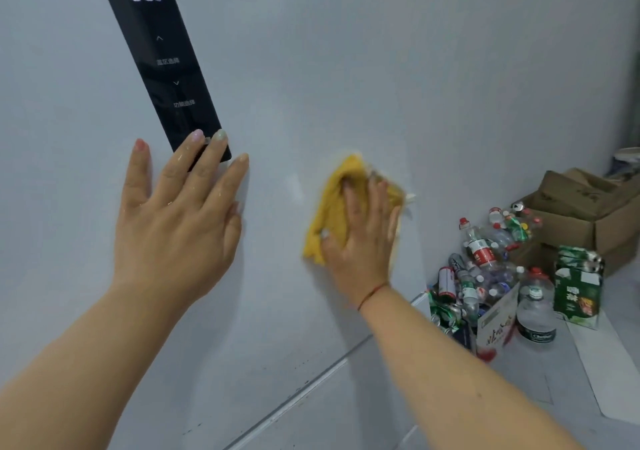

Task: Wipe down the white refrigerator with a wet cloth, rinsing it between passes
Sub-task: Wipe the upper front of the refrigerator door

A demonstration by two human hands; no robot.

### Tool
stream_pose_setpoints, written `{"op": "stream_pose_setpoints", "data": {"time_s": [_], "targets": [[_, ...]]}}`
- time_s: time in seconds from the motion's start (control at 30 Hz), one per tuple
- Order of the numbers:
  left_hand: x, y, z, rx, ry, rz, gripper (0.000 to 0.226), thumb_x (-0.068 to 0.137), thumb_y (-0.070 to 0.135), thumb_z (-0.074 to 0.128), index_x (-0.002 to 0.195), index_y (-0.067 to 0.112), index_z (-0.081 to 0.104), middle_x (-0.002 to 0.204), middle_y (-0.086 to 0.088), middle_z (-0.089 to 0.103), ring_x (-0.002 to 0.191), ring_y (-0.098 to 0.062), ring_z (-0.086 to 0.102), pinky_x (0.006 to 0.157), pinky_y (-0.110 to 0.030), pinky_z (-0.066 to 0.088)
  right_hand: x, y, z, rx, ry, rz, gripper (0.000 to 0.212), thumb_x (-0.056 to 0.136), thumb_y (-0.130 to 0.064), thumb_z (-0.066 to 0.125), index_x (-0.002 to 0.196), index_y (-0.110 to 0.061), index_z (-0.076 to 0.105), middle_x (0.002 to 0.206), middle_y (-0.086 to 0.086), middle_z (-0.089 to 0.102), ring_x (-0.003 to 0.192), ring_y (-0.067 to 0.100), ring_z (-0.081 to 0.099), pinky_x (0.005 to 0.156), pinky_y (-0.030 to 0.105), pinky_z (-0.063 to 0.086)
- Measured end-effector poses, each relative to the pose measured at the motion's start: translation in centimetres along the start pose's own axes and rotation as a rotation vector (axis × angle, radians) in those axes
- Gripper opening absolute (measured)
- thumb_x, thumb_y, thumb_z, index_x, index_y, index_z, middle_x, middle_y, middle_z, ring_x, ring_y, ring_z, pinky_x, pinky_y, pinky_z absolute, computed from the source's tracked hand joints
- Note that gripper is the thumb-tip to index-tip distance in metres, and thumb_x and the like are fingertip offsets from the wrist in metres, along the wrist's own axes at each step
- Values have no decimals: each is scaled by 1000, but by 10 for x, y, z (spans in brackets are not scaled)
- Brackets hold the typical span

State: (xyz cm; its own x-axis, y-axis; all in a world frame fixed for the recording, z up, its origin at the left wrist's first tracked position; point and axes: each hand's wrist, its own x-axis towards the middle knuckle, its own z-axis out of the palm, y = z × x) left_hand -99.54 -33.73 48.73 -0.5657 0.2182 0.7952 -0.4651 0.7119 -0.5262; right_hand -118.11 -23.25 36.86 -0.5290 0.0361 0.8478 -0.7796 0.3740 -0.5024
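Head view: open box (498, 318) full of plastic bottles (481, 252).

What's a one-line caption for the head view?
Right hand presses yellow cloth on white refrigerator door; left hand flat beside control panel.

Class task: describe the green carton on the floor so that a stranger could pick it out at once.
Look right of the white refrigerator, where bottles are heaped before brown cardboard boxes. At the heap's right edge stands the green carton. It alone is green and boxy, with a crumpled open top.
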Motion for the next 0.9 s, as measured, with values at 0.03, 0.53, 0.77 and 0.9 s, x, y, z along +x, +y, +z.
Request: {"op": "stream_pose_setpoints", "data": {"time_s": [0.03, 0.53, 0.77, 0.9], "targets": [[0, 0, -1, -4, -8, -4, 52, 100, 32, 32, 149, 16, 39, 159, -9, 30, 149, -25, 20, 120, -55, 0, 15, 9, -3, 3, 2, 69, 78, 79, -55, 36, 150, -26, 28, 159, 13, 19, 147, 29, 9, 117, 57, 5], [-2, -7, -13, -216, 52, 8, 45, 101, 29, 37, 140, 11, 51, 152, -8, 43, 144, -24, 33, 121, -54, 8, -106, -3, 24, 205, 39, 885, 96, 73, -63, 11, 154, -13, 11, 160, 15, 8, 148, 29, 6, 119, 42, 6], [-26, -29, -33, -317, 114, 69, 38, 99, 22, 44, 129, 5, 60, 141, -11, 54, 137, -29, 44, 120, -51, 19, -180, -116, 42, 241, -11, 800, 86, 80, -56, 28, 152, -9, 20, 156, 23, 16, 146, 38, 11, 118, 52, 9], [-43, -49, -40, -319, 42, 43, 40, 98, 23, 43, 129, 6, 60, 142, -12, 53, 137, -30, 44, 120, -49, 19, -228, -178, 51, 258, -79, 662, 82, 82, -55, 35, 151, -12, 22, 154, 25, 19, 144, 39, 14, 116, 55, 11]]}}
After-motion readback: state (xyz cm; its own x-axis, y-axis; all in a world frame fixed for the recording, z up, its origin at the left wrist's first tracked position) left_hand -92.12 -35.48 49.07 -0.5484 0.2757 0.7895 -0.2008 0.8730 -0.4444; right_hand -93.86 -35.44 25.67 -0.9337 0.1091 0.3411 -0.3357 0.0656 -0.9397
